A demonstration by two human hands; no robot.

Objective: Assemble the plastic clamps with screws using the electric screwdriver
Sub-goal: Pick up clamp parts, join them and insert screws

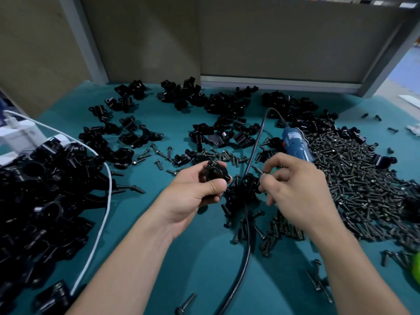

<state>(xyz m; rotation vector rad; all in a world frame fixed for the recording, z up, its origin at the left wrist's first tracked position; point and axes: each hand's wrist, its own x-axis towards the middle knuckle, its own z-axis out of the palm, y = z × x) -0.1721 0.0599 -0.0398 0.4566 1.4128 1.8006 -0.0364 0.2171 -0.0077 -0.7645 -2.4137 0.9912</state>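
Note:
My left hand grips a black plastic clamp, its round bore facing up, just above the teal table. My right hand pinches a dark screw between thumb and forefinger, a short way right of the clamp and apart from it. The blue electric screwdriver lies on the table beyond my right hand, partly hidden by the knuckles. Its black cord runs toward me between my forearms. A small cluster of clamp parts lies between my hands.
A big heap of dark screws covers the right side. Assembled black clamps are piled at the left, crossed by a white cable. Loose clamp halves spread along the back by the wall. Screws are scattered near my wrists.

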